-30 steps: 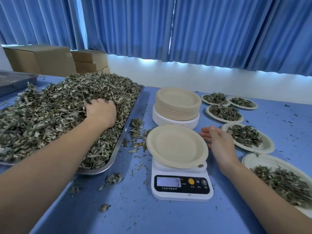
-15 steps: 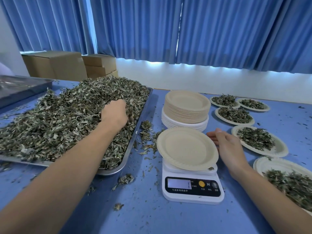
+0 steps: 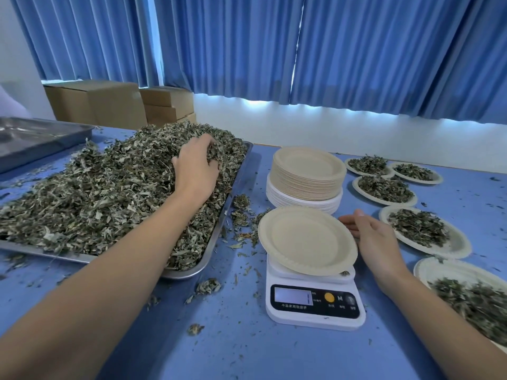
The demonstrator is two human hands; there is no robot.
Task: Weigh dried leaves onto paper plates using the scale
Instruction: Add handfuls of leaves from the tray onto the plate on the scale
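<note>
Step in hand, as judged: a handful is being taken for the plate on the scale.

The heap of grey-green dried leaves (image 3: pixel 96 193) is held in a shallow rectangular steel tray (image 3: pixel 186 273), at 10 o'clock from the white digital kitchen scale (image 3: pixel 315 305). The left hand (image 3: pixel 196 168) is sunk into the heap's far right side, fingers curled round a clump of leaves. An empty round beige paper plate (image 3: pixel 307 239) is seated on the scale platform and overhangs it all round. The right hand (image 3: pixel 375 237) is placed at the plate's 3 o'clock, fingers straight and held together beside the rim; contact with the rim cannot be confirmed. The display figures cannot be read.

A stack of beige and white paper plates (image 3: pixel 307 174) stands at 12 o'clock from the scale. Several filled white paper plates (image 3: pixel 418 227) are laid out from 1 to 4 o'clock on the blue counter (image 3: pixel 247 346), where loose crumbs are scattered.

Recommendations: the handful should be lifted loosely closed and carried low, so that less is shed between tray and scale. It should be released over the plate's centre, since the overhanging plate could be tipped by an off-centre load. The steadying hand should be taken off the rim before any reading is trusted. Final adjustment is best made in small pinches.
</note>
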